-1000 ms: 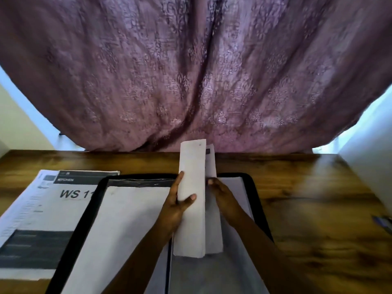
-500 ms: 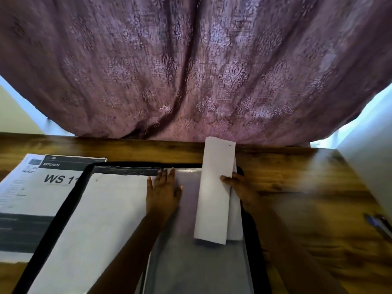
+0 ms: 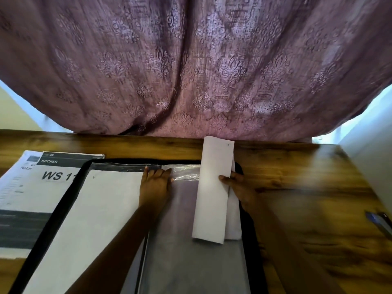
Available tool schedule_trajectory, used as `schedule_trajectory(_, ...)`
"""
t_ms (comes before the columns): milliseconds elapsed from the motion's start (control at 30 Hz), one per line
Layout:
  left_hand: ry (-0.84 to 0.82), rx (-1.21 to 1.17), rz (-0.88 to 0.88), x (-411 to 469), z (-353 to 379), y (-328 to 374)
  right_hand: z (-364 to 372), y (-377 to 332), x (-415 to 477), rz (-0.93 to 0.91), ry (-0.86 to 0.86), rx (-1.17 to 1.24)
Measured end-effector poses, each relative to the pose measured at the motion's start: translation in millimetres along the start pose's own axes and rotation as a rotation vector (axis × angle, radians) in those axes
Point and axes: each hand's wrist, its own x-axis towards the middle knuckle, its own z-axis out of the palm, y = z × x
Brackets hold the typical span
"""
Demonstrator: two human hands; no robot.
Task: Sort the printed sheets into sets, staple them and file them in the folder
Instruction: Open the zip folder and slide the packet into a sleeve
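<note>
A black-edged folder lies open on the wooden table, with clear plastic sleeves on its right side and a white sheet in a sleeve on its left side. My left hand rests flat, fingers straight, on the top of the sleeves near the folder's spine. My right hand grips a set of white sheets bent over lengthwise and held upright over the folder's right half. A tiny mark shows near the set's top corner.
A stack of printed sheets reading "KITCHEN" and "WS 11" lies left of the folder, partly under it. A dark pen-like object sits at the table's right edge. A purple patterned curtain hangs behind the table.
My left hand let go of the bent sheets and moved left onto the folder's sleeves. My right hand carried the sheets to the right side of the folder.
</note>
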Motion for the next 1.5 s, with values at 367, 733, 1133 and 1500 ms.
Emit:
schedule_trajectory(367, 0.059, -0.089, 0.057, 22.7, -0.3, -14.1, -3.2, 2.0, 1.2, 0.006, -0.021, -0.008)
schedule_trajectory(733, 0.002, -0.347, 0.222, 35.2, -13.5, -26.9, 12.4, -53.3, -2.3, -0.211, -0.095, 0.216)
schedule_trajectory(1133, 0.113, -0.218, 0.229, 27.0, 1.4, -31.1, 74.7, -116.7, 84.9, -0.33, -0.058, 0.448)
schedule_trajectory(1500, 0.227, -0.165, 0.252, 27.3, 7.5, -30.3, 43.1, -91.7, 95.6, -0.183, 0.009, -0.074)
